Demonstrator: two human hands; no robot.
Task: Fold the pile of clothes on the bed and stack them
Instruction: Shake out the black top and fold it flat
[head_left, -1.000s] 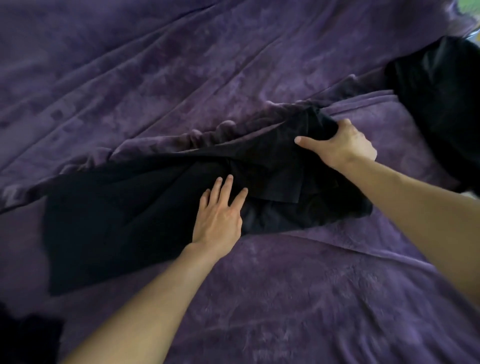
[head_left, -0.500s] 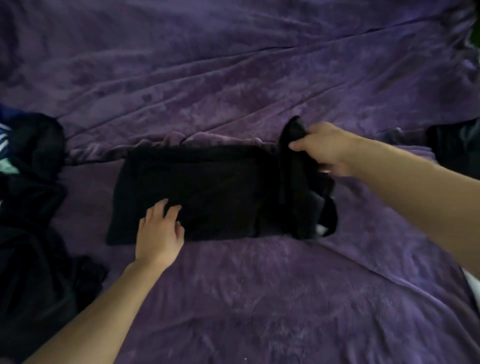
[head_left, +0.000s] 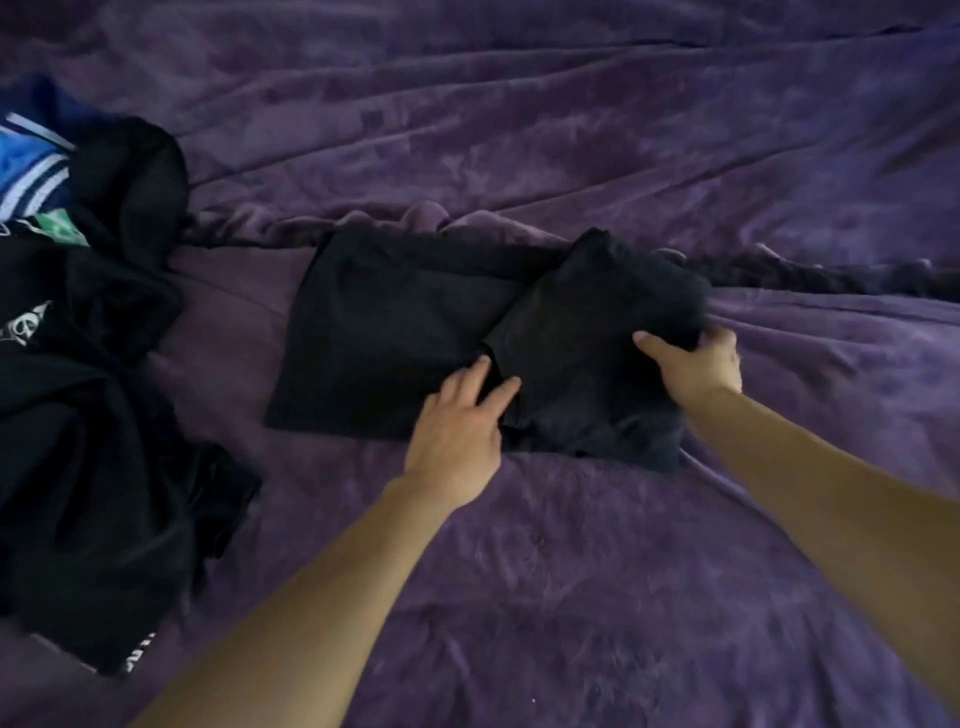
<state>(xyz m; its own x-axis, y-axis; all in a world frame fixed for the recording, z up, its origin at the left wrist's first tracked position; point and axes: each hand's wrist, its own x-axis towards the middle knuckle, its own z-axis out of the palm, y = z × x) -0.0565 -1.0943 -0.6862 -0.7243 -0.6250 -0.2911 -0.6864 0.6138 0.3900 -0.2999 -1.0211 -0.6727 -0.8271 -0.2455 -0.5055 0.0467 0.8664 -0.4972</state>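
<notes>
A black garment (head_left: 395, 332) lies partly folded in the middle of the purple bed (head_left: 571, 130). Its right part is folded over on top, forming a thicker layer. My left hand (head_left: 457, 421) rests on the garment's near edge with straight fingers spread, touching the fold line. My right hand (head_left: 696, 364) grips the right edge of the folded-over layer, thumb on top and fingers under the cloth. A pile of unfolded clothes (head_left: 88, 395), mostly black, lies at the left.
The pile at the left includes a blue and white striped piece (head_left: 26, 171) and a black item with a white print (head_left: 26, 325). The purple blanket is creased in ridges behind the garment.
My right hand has laid the lifted right end of the garment down over its middle and now grips the fold's right edge. My left hand has slid right to the fold line.
</notes>
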